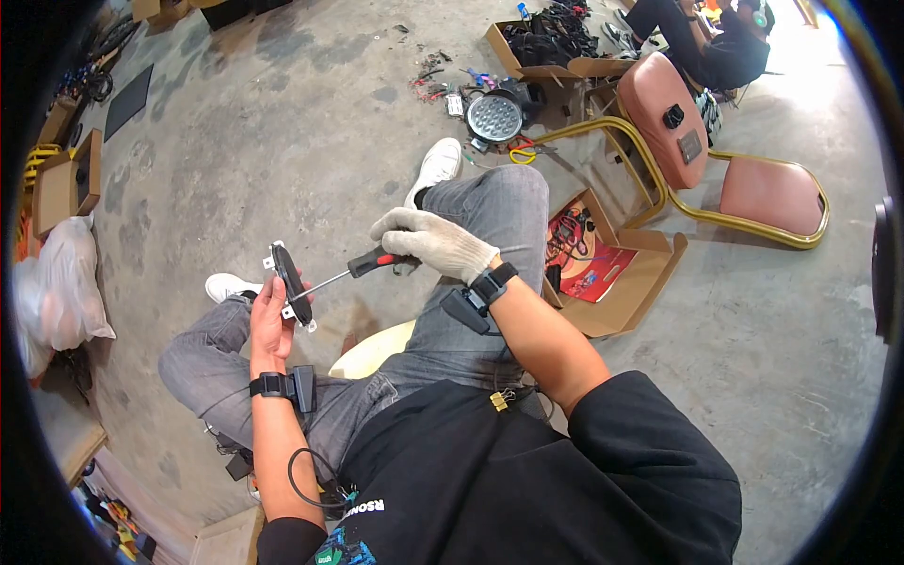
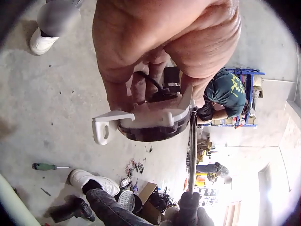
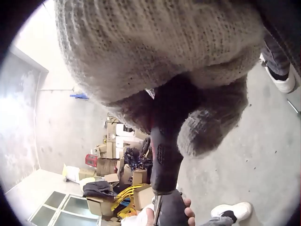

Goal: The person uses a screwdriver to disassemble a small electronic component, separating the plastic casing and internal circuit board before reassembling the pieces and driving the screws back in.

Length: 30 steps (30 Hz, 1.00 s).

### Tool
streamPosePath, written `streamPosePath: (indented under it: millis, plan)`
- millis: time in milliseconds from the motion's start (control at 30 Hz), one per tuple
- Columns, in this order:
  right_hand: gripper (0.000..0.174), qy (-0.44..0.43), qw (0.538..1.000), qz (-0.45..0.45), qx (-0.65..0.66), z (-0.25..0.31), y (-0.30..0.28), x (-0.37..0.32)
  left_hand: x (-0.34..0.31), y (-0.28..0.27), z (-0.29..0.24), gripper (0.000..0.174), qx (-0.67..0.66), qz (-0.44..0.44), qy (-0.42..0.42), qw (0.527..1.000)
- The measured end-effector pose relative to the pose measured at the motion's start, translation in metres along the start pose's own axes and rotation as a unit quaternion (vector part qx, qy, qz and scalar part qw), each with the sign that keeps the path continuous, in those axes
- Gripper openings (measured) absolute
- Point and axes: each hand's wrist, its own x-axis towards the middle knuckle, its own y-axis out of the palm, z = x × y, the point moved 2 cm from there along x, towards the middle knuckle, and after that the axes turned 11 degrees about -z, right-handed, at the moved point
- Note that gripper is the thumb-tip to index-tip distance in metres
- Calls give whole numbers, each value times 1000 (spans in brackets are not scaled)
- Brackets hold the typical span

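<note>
Black part (image 1: 290,282), oblong, one; held above the floor (image 1: 235,169) in the left hand.

Head view: left hand (image 1: 268,325), bare; thumb on one side of the part, fingertips on the other, spread only to its thickness. Right hand (image 1: 433,243), gloved, fingers bent round the handle of a screwdriver (image 1: 363,265), shaft directed at the part's side. Box (image 1: 650,268), flaps spread, on the floor beside the right knee; chair (image 1: 650,104) near the box's far edge.

Left wrist view: white tab (image 2: 101,132) projecting at one end of the part; screwdriver tip at the other end, contact uncertain. Green screwdriver (image 2: 44,166) on the floor.

Right wrist view: gloved fingers wrapped about the handle; bare fingertips flanking the part.
</note>
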Motion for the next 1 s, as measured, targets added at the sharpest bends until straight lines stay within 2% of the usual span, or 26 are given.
streamPosePath:
  millis: [100,233,300,467,533,600,667,733,800,833,867,933,967,1000]
  plan:
    - [35,-32,999,13,35,-2,-1,-1,0,-1,0,41,0,1,-1,1000]
    - [34,-51,999,3,18,8,0,-4,2,-2,1,41,-4,2,-4,1000]
    - [30,23,1000,-1,3,12,2,-5,2,-2,1,41,-7,0,-5,1000]
    - [28,66,998,2,2,6,-1,-4,0,1,0,41,-8,-10,-3,1000]
    - [34,-59,998,-30,5,-7,1,5,4,-2,5,42,-18,-1,-8,1000]
    - [37,-55,998,-12,14,17,-1,-9,3,-4,6,35,3,-5,-28,1000]
    - [33,-60,998,-10,-3,8,-2,-2,3,-2,4,35,1,-7,-30,1000]
    - [33,15,996,8,84,8,5,-4,0,2,0,39,25,-25,-33,999]
    - [31,42,999,-11,-5,16,9,-3,1,3,2,39,-3,-21,-18,1000]
    - [30,65,998,26,9,8,4,-3,1,2,1,39,-4,-31,-15,999]
    - [30,65,997,34,9,0,3,1,0,4,0,41,1,-23,-19,1000]
    - [37,-32,999,-25,20,-1,8,6,2,1,1,42,1,-16,-24,1000]
    - [36,15,998,-15,63,-2,6,3,2,1,1,43,2,-13,-25,1000]
    - [36,15,998,-14,62,-2,7,2,1,3,-1,44,2,-9,-26,1000]
